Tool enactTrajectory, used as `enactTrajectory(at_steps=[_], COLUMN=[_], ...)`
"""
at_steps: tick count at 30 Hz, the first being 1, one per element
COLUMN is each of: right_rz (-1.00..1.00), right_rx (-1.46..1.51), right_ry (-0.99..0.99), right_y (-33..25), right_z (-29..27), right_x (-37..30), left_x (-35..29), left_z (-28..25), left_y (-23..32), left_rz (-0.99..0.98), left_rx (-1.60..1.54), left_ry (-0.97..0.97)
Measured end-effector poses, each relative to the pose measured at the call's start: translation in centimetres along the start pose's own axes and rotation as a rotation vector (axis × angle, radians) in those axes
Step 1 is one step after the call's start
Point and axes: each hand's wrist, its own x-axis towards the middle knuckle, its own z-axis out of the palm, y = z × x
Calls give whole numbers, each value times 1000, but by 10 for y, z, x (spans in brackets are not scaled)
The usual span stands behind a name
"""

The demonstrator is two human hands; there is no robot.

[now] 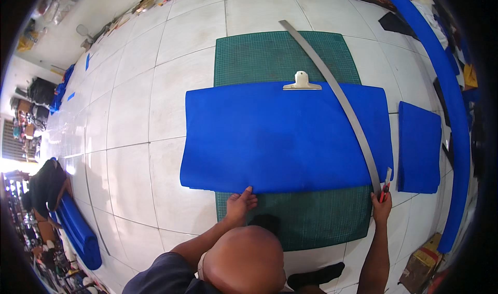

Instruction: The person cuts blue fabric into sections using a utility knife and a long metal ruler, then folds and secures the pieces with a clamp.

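Observation:
A folded blue sheet of fabric or vinyl lies across a green cutting mat. My left hand is closed at its near edge, thumb on top of the material. In my right hand, near the sheet's near right corner, is a red box cutter with its blade pointing away from me. The same hand grips the near end of a long steel ruler, which slants across sheet and mat to the far left. A metal bulldog clip grips the sheet's far edge.
A smaller folded blue piece lies to the right, beside a long blue roll. Another blue roll rests at the left. A worn box stands near right. White floor tiles surround the mat.

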Motion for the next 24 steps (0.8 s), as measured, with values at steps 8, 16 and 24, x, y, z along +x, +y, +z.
enactTrajectory(at_steps=[8,16,24], right_rz=[-255,-56,14], right_rx=[-224,80,-8], right_ry=[105,13,-115], right_y=[-52,-165,-184], right_z=[52,104,145], right_x=[-51,-27,-23], left_x=[-12,-19,115], left_z=[13,1,184], left_y=[-19,62,229], left_rz=[-43,-154,1241], left_rx=[-34,645,1023], left_ry=[49,-501,-248])
